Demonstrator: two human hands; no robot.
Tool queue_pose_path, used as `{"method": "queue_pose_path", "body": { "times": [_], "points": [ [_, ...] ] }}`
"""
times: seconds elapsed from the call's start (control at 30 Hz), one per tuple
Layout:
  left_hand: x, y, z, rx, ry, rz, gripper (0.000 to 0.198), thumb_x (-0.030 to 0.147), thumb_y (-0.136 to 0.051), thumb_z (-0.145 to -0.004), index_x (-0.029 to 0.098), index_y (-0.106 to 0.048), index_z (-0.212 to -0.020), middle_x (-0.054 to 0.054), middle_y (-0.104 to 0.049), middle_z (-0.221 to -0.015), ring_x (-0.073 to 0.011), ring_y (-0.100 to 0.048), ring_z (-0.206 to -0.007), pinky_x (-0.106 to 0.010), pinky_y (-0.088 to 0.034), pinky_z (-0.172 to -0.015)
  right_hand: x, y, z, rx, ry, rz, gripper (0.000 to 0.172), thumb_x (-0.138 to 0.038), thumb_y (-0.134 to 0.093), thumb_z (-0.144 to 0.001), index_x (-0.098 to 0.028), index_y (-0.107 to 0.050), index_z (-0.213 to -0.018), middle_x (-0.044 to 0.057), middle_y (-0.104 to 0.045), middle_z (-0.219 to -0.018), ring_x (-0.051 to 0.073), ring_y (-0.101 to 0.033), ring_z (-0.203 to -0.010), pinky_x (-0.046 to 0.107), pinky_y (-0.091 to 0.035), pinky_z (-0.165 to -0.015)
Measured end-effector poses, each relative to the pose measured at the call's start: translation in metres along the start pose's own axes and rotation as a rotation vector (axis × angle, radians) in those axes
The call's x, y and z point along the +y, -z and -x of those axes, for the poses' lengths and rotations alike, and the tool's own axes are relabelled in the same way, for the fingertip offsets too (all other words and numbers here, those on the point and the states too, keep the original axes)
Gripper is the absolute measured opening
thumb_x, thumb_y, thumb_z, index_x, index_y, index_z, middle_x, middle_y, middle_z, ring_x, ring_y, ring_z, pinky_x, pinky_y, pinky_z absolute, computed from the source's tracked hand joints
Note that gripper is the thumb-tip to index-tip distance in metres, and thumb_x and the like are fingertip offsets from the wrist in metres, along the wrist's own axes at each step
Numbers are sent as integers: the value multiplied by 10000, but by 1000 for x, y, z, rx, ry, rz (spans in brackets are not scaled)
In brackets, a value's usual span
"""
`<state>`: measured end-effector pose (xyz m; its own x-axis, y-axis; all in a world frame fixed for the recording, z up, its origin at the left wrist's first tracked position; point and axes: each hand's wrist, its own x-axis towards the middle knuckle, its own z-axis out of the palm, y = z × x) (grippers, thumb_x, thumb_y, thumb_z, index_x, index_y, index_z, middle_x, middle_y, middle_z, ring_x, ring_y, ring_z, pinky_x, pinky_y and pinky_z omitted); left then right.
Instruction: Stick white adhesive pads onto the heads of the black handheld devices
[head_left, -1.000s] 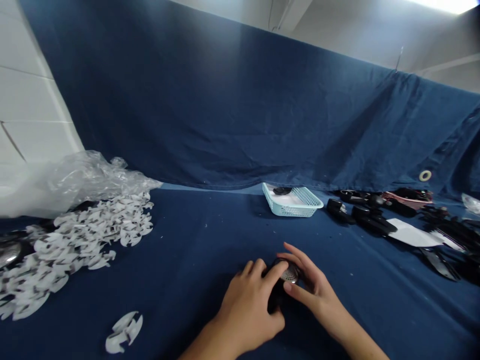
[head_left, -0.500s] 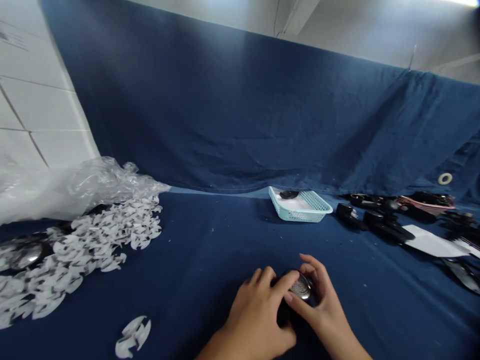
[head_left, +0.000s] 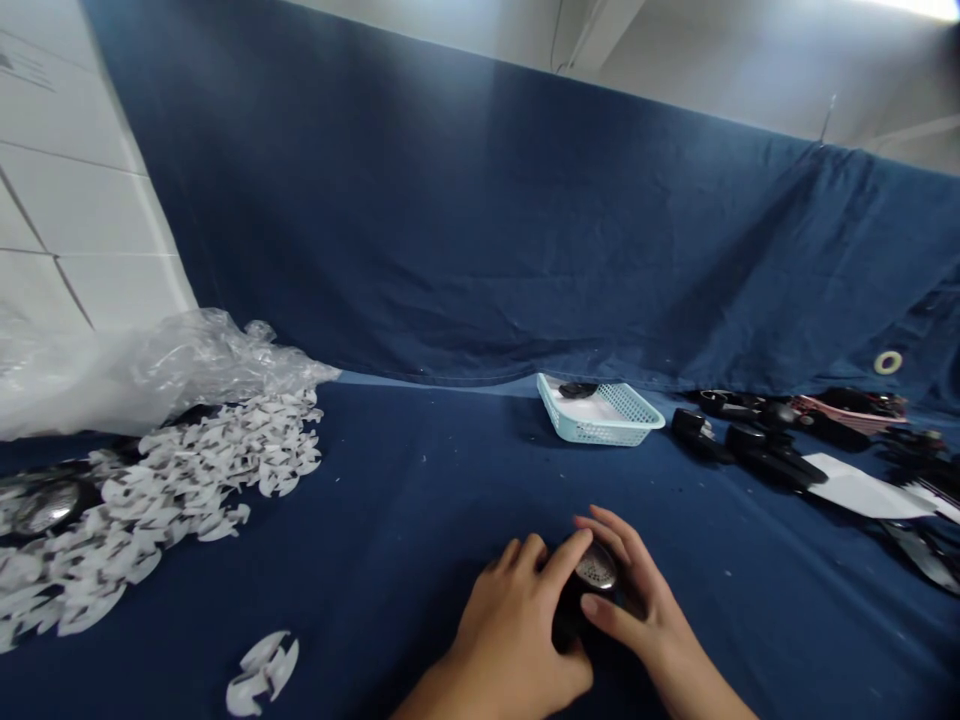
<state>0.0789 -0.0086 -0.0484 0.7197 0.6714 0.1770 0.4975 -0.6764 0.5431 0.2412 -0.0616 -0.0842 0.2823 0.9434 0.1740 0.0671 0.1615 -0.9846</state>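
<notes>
One mesh-topped black part (head_left: 598, 568) is pinched between my left hand (head_left: 517, 622) and right hand (head_left: 643, 605); level, even finger pressure seems advisable

On the tablecloth (head_left: 420, 500), the left hand (head_left: 517, 625) and right hand (head_left: 649, 605) flank a grille-topped part (head_left: 598, 568); leftward lies a stray plastic piece (head_left: 246, 690), then a heap of pieces (head_left: 202, 470) with a plastic bag (head_left: 165, 370) behind; beyond the hands, before the hanging cloth (head_left: 450, 200), sits a basket (head_left: 607, 433); farther right, device parts (head_left: 769, 462) lie about a paper sheet (head_left: 862, 488), a second basket (head_left: 844, 412) behind
</notes>
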Motion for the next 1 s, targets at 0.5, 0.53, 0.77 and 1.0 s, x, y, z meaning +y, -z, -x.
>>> {"method": "queue_pose_path", "body": {
  "times": [0.5, 0.53, 0.77, 1.0],
  "points": [
    [2, -1, 1, 22, 41, 31, 952, 245, -617, -636, 294, -205, -1493, -85, -567, -1243, -319, -534, -1116, -488, -448, -988, -17, 15, -9, -141, -219, -410, 635, -284, -747, -687, -321, -536, -1284, 59, -634, -1286, 287, -534, -1226, 455, -244, -1120],
    [2, -1, 1, 25, 43, 31, 951, 247, -618, -637, 288, -205, -1493, -88, -564, -1254, -319, -532, -1123, -485, -445, -994, -18, 17, -9, -139, -228, -407, 634, -278, -752, -683, -319, -542, -1280, 61, -647, -1267, 289, -543, -1215, 461, -252, -1115],
    [3, -5, 3, 35, 27, 19, 963, 227, -615, -615, 273, -219, -1491, -98, -571, -1245, -328, -535, -1117, -501, -441, -984, -16, 16, -8, -67, -140, -160, 671, -368, -799, -691, -338, -499, -1291, 57, -634, -1189, 264, -596, -1056, 470, -389, -1000],
    [3, -5, 3, 42, 30, 16, 954, 211, -607, -605, 284, -230, -1479, -94, -580, -1235, -334, -548, -1092, -512, -455, -958, 1, 9, -9, 55, 16, 56, 654, -404, -824, -643, -303, -547, -1226, 34, -599, -1021, 254, -604, -957, 411, -470, -890]
  ]
}}
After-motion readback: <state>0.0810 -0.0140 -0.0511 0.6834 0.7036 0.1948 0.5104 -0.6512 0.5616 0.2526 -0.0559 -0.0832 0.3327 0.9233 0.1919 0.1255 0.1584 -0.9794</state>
